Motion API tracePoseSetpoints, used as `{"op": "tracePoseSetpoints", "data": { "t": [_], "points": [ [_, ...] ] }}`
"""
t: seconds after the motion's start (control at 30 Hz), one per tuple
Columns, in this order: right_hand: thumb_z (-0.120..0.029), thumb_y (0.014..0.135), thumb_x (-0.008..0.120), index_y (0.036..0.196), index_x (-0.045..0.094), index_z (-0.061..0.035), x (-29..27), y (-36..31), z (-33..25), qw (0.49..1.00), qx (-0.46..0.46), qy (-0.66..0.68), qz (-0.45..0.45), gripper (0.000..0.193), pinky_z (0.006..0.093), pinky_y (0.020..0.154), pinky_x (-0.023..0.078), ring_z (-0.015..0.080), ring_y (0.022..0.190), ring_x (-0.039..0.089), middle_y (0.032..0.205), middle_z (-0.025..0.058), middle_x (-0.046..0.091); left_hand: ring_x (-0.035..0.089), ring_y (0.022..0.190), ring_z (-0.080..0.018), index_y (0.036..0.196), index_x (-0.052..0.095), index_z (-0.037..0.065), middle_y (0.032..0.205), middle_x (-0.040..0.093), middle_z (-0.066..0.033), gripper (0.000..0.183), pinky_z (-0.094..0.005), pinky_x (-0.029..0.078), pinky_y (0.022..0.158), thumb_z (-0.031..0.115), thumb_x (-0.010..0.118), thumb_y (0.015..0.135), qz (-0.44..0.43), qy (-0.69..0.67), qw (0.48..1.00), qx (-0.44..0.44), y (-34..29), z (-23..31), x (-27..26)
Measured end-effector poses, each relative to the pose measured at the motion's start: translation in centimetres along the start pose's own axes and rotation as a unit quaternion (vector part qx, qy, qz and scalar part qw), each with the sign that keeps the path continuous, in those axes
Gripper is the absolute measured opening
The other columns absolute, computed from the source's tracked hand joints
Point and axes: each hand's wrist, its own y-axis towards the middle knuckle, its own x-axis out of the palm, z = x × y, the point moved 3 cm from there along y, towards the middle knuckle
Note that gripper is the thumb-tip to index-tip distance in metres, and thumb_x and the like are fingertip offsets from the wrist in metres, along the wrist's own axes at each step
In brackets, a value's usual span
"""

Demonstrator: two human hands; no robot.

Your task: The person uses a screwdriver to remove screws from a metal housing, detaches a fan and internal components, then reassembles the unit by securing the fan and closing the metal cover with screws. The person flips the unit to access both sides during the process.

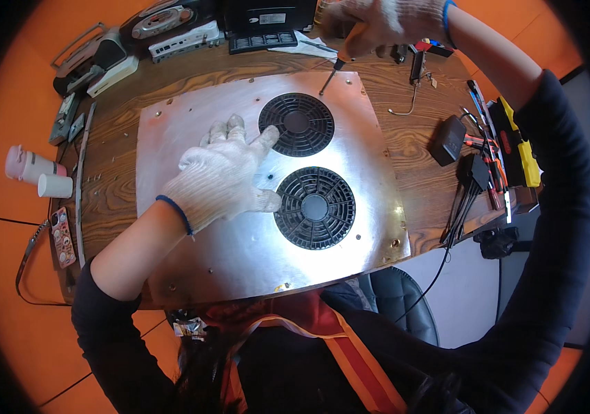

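Observation:
A silvery metal panel (229, 245) lies flat on the wooden table, with two round black fan grilles, the far one (296, 124) and the near one (314, 208), set in it. My left hand (229, 169), in a white knit glove, rests spread on the panel, its fingertips beside the grilles. In my gloved right hand (385, 24) is a screwdriver (347, 54) with an orange and black handle, held at a tilt. Its tip meets the panel near the far edge, by the far grille; whether a screw sits under it is too small to tell.
Around the wooden table (405, 145) stand a black adapter (448, 140), cables (459, 207) and hand tools (494, 172) at right. A white cup (55, 185), a phone (62, 237) and a metal strip (85, 172) are at left. A white device (184, 43) sits at the back.

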Motion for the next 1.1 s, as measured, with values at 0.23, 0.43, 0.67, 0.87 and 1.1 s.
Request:
{"op": "tracePoseSetpoints", "data": {
  "t": [0.23,0.43,0.67,0.87,1.1],
  "points": [
    [-0.05,0.094,0.067,0.098,0.073,-0.0073,-0.1,-0.6,-2.1,0.962,-0.02,-0.268,0.047,0.043,0.038,0.074,0.057,0.0265,0.077,0.073,0.086,0.0108,0.073,0.046,0.138,-0.0493,0.157,0.041,0.015,0.151,0.038,-0.0352,0.098,-0.0639,0.054,0.089,0.056,0.077,0.076,0.026,-0.01,0.999,0.015,-0.2,-0.1,0.1],
    [-0.029,0.084,0.082,0.086,0.071,-0.0061,1.8,4.9,2.1,0.84,-0.532,0.097,-0.028,0.025,0.0408,0.07,0.055,0.0332,0.082,0.067,0.083,0.0121,0.069,0.045,0.139,-0.0481,0.157,0.041,0.015,0.152,0.036,-0.0367,0.096,-0.063,0.056,0.085,0.057,0.074,0.078,0.058,0.007,0.998,0.024,-0.2,-0.3,0.6],
    [-0.013,0.063,0.089,0.077,0.071,-0.0043,1.6,7.3,4.6,0.864,-0.431,-0.224,0.132,0.025,0.0429,0.064,0.053,0.0351,0.076,0.064,0.077,0.0172,0.064,0.067,0.117,-0.031,0.149,0.053,0.021,0.129,0.068,-0.0155,0.078,-0.0455,0.055,0.095,0.058,0.064,0.082,-0.018,-0.018,0.999,0.022,3.8,-1.5,-4.5],
    [-0.033,0.078,0.076,0.079,0.072,-0.0074,2.5,6.1,-0.2,0.939,-0.329,0.1,0.032,0.026,0.0424,0.068,0.056,0.0303,0.083,0.068,0.089,0.0138,0.069,0.069,0.099,-0.0238,0.129,0.07,0.015,0.111,0.074,-0.0097,0.059,-0.0366,0.054,0.087,0.059,0.066,0.09,0.202,-0.277,0.934,0.104,14.7,-0.2,-4.7],
    [-0.039,0.092,0.068,0.1,0.076,-0.0038,0.0,-1.0,-2.8,0.939,0.081,-0.263,0.208,0.037,0.0411,0.076,0.057,0.0315,0.093,0.073,0.099,0.0141,0.074,0.065,0.084,-0.0099,0.12,0.07,0.002,0.101,0.074,-0.0043,0.029,-0.0236,0.053,0.076,0.021,0.07,0.098,0.16,-0.483,0.847,0.156,18.0,1.1,-2.6]
  ]
}}
